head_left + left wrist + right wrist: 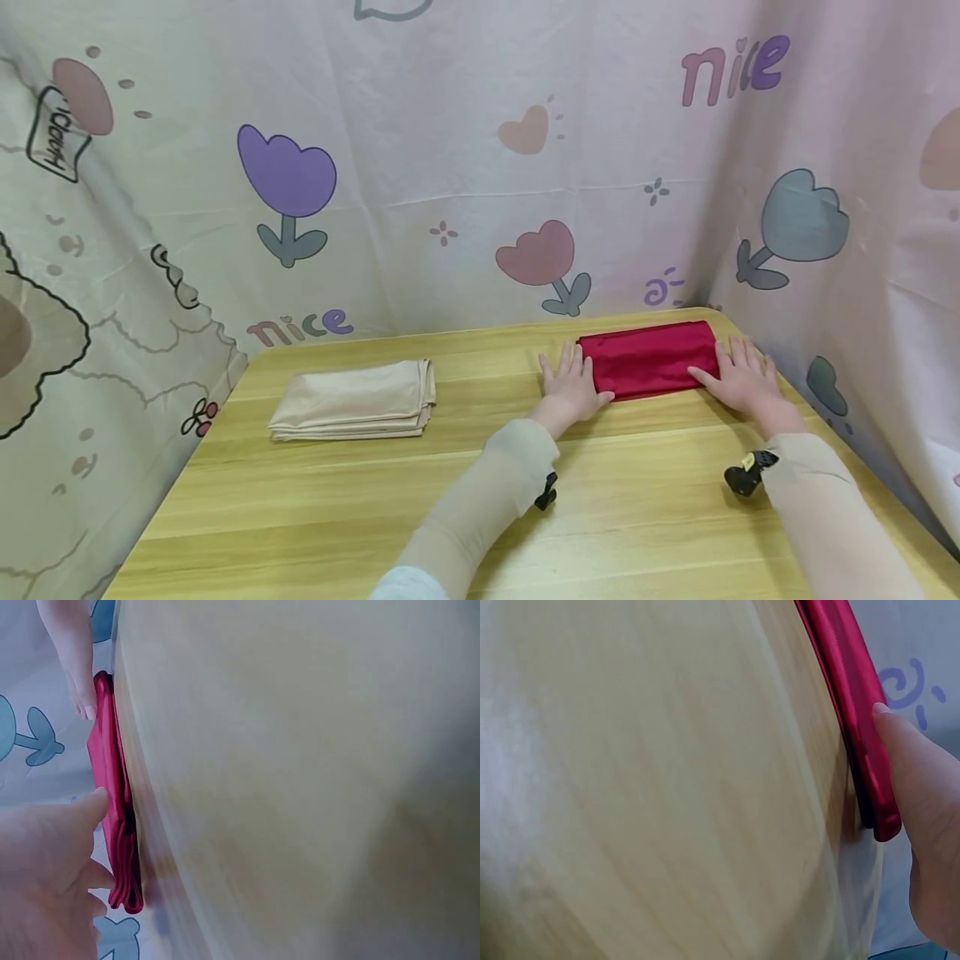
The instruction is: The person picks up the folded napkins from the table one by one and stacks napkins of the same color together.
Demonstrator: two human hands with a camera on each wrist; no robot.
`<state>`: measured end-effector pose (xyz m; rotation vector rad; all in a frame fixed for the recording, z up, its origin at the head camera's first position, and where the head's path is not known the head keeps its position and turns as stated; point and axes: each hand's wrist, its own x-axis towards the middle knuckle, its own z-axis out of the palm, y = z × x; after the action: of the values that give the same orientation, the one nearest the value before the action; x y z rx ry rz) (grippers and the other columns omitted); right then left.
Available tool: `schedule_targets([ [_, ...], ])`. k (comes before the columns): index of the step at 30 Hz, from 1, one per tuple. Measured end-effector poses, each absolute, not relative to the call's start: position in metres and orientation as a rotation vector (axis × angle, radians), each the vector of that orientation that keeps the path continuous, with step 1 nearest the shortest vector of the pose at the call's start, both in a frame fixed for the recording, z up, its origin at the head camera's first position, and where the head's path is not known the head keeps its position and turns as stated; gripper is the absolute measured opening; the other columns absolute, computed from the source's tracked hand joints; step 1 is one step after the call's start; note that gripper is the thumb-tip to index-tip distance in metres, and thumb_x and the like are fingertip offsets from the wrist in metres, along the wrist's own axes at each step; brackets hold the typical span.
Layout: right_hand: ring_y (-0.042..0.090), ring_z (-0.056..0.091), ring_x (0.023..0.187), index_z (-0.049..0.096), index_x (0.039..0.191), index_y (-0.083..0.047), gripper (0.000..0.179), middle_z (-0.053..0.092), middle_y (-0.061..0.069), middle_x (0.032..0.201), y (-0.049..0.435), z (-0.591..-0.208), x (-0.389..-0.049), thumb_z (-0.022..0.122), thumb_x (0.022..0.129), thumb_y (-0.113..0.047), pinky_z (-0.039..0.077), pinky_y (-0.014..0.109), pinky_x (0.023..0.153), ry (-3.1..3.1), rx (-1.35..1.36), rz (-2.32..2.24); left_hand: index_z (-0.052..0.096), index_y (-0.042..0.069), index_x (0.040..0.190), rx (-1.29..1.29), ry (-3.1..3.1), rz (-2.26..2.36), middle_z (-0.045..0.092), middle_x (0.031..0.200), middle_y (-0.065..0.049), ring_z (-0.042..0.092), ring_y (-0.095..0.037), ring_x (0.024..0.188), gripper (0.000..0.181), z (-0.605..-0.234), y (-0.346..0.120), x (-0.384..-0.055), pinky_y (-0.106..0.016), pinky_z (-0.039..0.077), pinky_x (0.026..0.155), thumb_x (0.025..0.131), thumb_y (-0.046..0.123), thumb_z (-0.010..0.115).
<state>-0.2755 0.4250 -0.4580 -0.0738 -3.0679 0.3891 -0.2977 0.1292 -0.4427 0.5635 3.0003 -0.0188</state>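
Note:
A folded red satin cloth [648, 360] lies flat near the table's back right corner. At its left end my left hand [570, 388] rests with fingers spread, touching the edge. My right hand [744, 379] touches the cloth's right end, fingers extended and the thumb on top. In the left wrist view the red cloth [112, 787] shows its stacked folds beside the left hand [45, 877]. From the right wrist, the right thumb [900, 739] lies against the folded red cloth [855, 697].
A folded cream cloth [352, 400] lies on the left part of the wooden table [315, 508]. Behind and beside the table hangs a printed curtain [420, 167]. Small black devices, one of them a wrist camera [746, 477], are strapped at both sleeves.

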Motion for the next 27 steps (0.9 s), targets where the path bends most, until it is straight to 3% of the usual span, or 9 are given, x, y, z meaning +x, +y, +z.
schedule_targets([
  [10,0.055,-0.006,0.143,0.014,0.151,0.009,0.099,0.004,0.039,0.154,0.420,-0.453,-0.273,0.034,0.093,-0.069,-0.002,0.075,0.109,-3.044,-0.025,0.354,0.023,0.024,0.156,0.641,3.001,0.026,0.011,0.166,0.001,-0.001,-0.022,0.154,0.078,-0.435,0.118,-0.287,-0.061,0.002,0.120,0.093,0.069,0.037],
  [17,0.053,-0.005,0.144,0.015,0.151,0.008,0.096,0.007,0.037,0.155,0.415,-0.450,-0.267,0.036,0.095,-0.067,-0.001,0.075,0.108,-3.010,0.017,0.332,0.019,0.025,0.157,0.657,3.000,0.011,0.003,0.166,0.003,-0.008,-0.019,0.154,0.079,-0.433,0.108,-0.284,-0.060,-0.003,0.120,0.093,0.070,0.035],
  [27,0.050,-0.007,0.146,0.015,0.152,0.005,0.093,0.005,0.033,0.158,0.403,-0.441,-0.255,0.040,0.095,-0.064,-0.004,0.073,0.110,-2.962,0.047,0.368,0.021,0.024,0.156,0.700,3.016,0.040,0.006,0.166,0.002,-0.008,-0.020,0.153,0.078,-0.423,0.090,-0.276,-0.062,-0.004,0.119,0.094,0.068,0.037],
])
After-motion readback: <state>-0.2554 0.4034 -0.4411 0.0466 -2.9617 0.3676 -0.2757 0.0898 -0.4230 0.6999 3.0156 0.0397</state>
